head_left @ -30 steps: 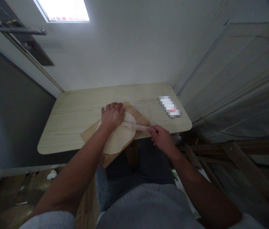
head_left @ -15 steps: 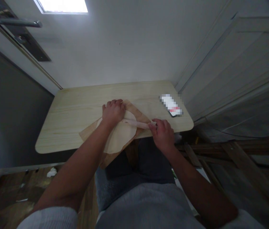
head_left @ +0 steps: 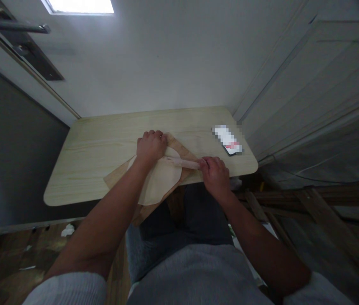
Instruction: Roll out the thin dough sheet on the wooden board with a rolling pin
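Note:
A brown paper-like sheet (head_left: 188, 153) lies slanted on the table, its near corner hanging past the front edge. On top is a cream rounded sheet (head_left: 158, 186). My left hand (head_left: 151, 146) rests on the upper part of both sheets, fingers curled and pressed together, the fingertips hidden. A pale pinkish flat strip (head_left: 184, 163) stretches from beside that hand across the sheets to the right. My right hand (head_left: 215, 176) is closed on the strip's right end, close to the table's front edge. The strip's exact kind is unclear.
The pale wooden table (head_left: 96, 144) stands against a white door (head_left: 154, 76) with a metal handle (head_left: 14, 26). A phone (head_left: 228, 140) with a blurred screen lies at the right. Wooden planks (head_left: 319, 212) lean at the lower right, and crumpled white paper (head_left: 68, 230) is on the floor.
My right hand has shifted very slightly left, its fingers closing more tightly around the strip's end. My left hand and the sheets stay nearly in place; the camera view has moved a little.

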The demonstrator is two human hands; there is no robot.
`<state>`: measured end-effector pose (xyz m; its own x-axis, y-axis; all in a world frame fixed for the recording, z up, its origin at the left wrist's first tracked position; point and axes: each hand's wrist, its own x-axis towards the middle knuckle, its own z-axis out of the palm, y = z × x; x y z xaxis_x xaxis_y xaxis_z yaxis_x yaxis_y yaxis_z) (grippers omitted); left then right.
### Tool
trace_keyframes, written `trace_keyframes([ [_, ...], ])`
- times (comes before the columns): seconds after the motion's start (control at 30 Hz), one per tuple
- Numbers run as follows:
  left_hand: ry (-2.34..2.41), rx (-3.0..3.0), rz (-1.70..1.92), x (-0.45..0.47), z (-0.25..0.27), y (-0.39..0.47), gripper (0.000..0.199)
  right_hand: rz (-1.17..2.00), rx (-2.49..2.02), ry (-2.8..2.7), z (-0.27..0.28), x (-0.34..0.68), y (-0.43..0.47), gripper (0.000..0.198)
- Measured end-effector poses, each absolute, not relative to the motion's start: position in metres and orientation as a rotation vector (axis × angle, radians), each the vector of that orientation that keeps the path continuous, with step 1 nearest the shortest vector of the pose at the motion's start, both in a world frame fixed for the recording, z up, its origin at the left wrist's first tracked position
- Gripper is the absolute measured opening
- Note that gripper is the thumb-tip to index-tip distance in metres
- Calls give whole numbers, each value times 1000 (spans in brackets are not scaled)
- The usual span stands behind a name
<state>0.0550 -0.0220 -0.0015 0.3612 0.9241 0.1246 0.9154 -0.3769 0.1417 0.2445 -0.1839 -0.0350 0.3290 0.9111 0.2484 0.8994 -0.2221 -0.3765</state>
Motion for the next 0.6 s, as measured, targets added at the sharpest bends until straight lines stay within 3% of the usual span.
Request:
trace_keyframes([
  [0.6,1775,2555,309,65,0,-9,64,30,-2196,-1607,-34,247,-163,42],
])
